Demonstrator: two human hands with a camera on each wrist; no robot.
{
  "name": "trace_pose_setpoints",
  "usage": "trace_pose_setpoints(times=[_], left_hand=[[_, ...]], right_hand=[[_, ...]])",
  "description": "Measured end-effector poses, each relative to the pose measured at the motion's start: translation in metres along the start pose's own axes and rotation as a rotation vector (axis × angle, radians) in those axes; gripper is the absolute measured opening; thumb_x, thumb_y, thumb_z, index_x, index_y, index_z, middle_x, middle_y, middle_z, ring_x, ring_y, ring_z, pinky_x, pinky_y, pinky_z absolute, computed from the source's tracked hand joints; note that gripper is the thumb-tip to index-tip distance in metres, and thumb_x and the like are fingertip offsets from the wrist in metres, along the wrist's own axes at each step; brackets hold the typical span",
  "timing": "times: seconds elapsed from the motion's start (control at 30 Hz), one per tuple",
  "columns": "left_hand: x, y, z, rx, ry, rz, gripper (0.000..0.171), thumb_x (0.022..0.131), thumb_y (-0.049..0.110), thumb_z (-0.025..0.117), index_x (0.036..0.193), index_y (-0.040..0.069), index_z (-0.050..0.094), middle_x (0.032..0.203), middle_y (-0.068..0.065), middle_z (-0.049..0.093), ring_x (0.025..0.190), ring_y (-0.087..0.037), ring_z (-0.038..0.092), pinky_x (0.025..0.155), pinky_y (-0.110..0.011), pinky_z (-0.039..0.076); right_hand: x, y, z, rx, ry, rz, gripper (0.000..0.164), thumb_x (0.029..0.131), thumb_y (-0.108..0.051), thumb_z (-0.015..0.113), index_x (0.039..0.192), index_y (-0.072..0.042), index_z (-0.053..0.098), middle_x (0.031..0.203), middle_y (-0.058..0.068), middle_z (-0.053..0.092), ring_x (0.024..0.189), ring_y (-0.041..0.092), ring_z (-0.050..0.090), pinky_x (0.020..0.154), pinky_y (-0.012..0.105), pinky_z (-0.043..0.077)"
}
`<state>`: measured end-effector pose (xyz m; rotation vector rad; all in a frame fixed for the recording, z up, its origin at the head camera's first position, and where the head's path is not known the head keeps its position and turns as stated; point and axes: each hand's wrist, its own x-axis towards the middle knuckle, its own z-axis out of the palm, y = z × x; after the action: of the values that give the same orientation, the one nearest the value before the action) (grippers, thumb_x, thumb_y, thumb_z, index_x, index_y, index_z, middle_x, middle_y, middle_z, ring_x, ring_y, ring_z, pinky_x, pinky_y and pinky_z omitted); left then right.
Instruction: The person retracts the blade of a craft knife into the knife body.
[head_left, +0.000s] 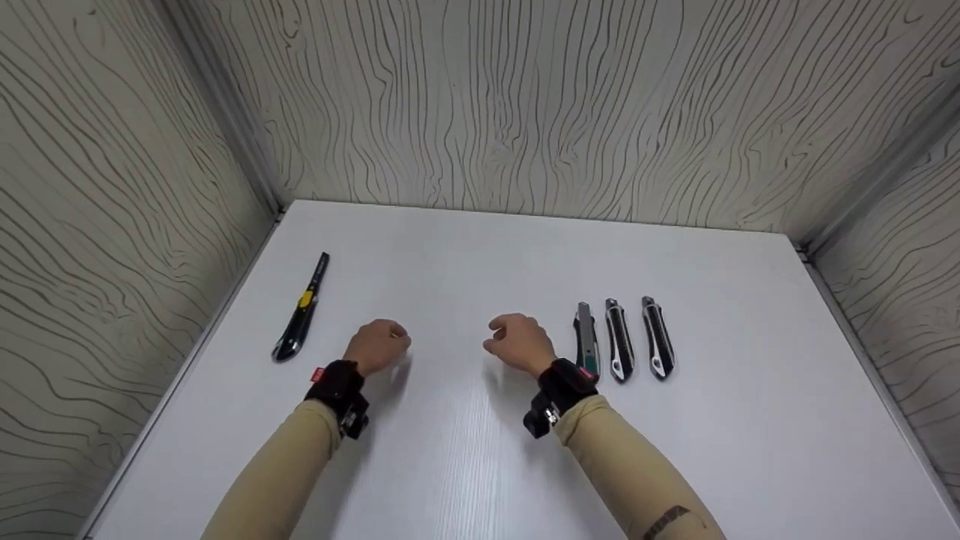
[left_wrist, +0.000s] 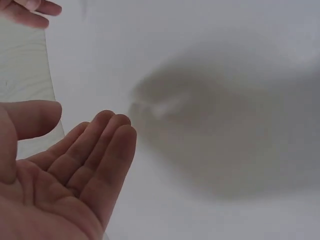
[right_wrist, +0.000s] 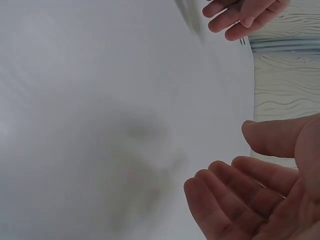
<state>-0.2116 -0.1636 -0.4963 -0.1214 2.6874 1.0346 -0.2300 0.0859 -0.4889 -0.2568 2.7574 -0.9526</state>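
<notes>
Both hands hover over the white table with nothing in them. My left hand is left of the middle, its fingers relaxed and the thumb apart from them in the left wrist view. A black and yellow utility knife lies to its left, tilted, yellow slider up. Facing it across a gap is my right hand, fingers loosely bent and thumb apart. Just right of that hand lies a grey and green utility knife, its lower end partly behind the wrist. Beside it lie two black and silver utility knives, a nearer one and a farther one.
The white table ends at a wood-grain patterned wall at the back. Similar panels rise on the left and right, with grey metal posts at the corners. Black wrist cameras are strapped on both wrists.
</notes>
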Motion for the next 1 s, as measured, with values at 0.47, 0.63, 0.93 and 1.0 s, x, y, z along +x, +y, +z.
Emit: trace_pose_setpoints(times=[0.47,0.63,0.93,1.0], left_hand=[[0.003,-0.069,-0.087,0.242,0.259,-0.193,0.022,0.086,0.011,0.051,0.080,-0.006,0.062,0.070,-0.014,0.061,0.058,-0.023,0.051,0.048,-0.031,0.040],[-0.004,-0.077,-0.095,0.243,0.276,-0.310,0.021,0.086,0.011,0.050,0.085,-0.007,0.061,0.069,-0.013,0.058,0.059,-0.024,0.051,0.048,-0.031,0.040],[0.008,-0.109,-0.084,0.262,0.249,-0.340,0.020,0.083,0.012,0.057,0.085,-0.008,0.062,0.069,-0.015,0.060,0.060,-0.026,0.054,0.047,-0.033,0.042],[0.009,-0.112,-0.079,0.272,0.271,-0.338,0.019,0.083,0.011,0.058,0.084,-0.008,0.062,0.069,-0.015,0.060,0.059,-0.026,0.054,0.047,-0.033,0.042]], right_hand=[[0.008,-0.046,0.033,-0.069,-0.130,-0.066,0.038,0.085,-0.021,0.068,0.119,-0.004,0.067,0.108,0.013,0.072,0.096,0.029,0.068,0.079,0.042,0.055],[0.008,-0.051,0.034,-0.084,-0.142,-0.069,0.037,0.085,-0.022,0.068,0.118,-0.004,0.068,0.107,0.012,0.073,0.097,0.028,0.068,0.079,0.042,0.055],[0.008,-0.046,0.035,-0.087,-0.141,-0.063,0.037,0.084,-0.021,0.069,0.117,-0.004,0.068,0.106,0.011,0.073,0.096,0.028,0.068,0.080,0.043,0.055],[0.008,-0.045,0.037,-0.086,-0.144,-0.070,0.038,0.084,-0.021,0.069,0.118,-0.004,0.068,0.106,0.011,0.073,0.096,0.028,0.068,0.079,0.042,0.055]])
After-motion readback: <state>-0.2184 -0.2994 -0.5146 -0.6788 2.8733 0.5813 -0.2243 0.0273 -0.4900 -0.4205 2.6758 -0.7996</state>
